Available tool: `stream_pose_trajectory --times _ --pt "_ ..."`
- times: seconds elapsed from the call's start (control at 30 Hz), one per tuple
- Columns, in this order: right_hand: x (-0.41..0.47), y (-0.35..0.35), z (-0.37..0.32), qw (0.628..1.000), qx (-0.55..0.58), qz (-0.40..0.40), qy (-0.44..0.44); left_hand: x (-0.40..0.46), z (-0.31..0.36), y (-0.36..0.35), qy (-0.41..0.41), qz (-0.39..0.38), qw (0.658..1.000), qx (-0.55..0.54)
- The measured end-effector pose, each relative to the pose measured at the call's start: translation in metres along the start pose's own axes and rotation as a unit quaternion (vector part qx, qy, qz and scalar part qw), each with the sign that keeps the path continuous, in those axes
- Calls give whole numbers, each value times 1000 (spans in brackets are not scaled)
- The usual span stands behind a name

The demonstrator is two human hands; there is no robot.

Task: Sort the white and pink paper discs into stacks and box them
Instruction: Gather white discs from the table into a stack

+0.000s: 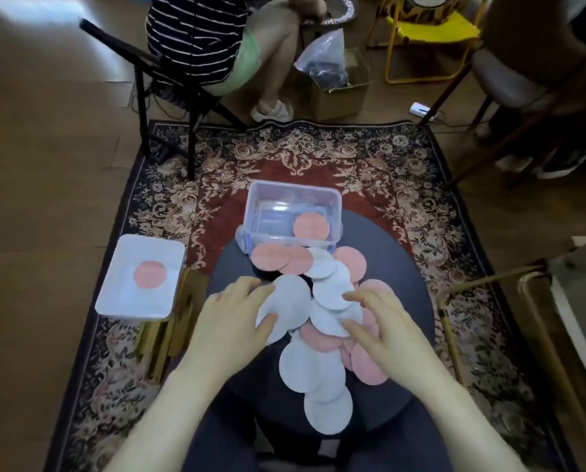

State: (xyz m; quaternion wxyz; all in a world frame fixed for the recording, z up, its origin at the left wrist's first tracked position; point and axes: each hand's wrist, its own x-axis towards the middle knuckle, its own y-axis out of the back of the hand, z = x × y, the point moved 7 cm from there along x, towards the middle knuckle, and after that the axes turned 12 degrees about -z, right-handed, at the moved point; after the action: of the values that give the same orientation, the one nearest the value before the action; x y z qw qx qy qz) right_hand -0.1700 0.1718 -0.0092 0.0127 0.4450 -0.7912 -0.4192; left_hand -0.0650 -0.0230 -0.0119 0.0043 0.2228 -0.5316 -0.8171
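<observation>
White discs (313, 369) and pink discs (281, 258) lie mixed in an overlapping heap on a dark round stool (403, 267). A clear plastic box (293, 212) stands at the stool's far edge with one pink disc (311, 226) inside. My left hand (232, 318) rests on a white disc (291, 301) at the heap's left, thumb and fingers spread over its edge. My right hand (380, 327) lies with fingers stretched on the white discs (332, 294) at the middle of the heap. A single pink disc (150, 275) sits on the white lid (141, 277) to the left.
The stool stands on a patterned red rug (318, 155). The lid rests on wooden pieces (169, 338) left of the stool. A seated person (209, 39) on a black folding chair, a cardboard box (339, 90) and a yellow chair (431, 39) are behind; a metal frame (454, 301) is at right.
</observation>
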Motion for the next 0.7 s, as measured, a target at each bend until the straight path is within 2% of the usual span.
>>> stream_pose_trajectory --times 0.17,0.27,0.37,0.5,0.7 --pt "-13 -36 5 996 -10 71 57 -19 -37 -34 23 62 998 -20" --pt "-41 -47 19 990 6 125 60 -32 -37 -47 24 96 994 -45" --pt "-68 -54 28 989 8 140 52 -39 -28 -56 26 96 991 -89" --pt "-79 -60 29 987 -15 158 37 -37 -17 -62 5 92 994 -57" --pt "-68 -86 14 991 -54 123 22 -47 1 -70 -62 139 986 -69"
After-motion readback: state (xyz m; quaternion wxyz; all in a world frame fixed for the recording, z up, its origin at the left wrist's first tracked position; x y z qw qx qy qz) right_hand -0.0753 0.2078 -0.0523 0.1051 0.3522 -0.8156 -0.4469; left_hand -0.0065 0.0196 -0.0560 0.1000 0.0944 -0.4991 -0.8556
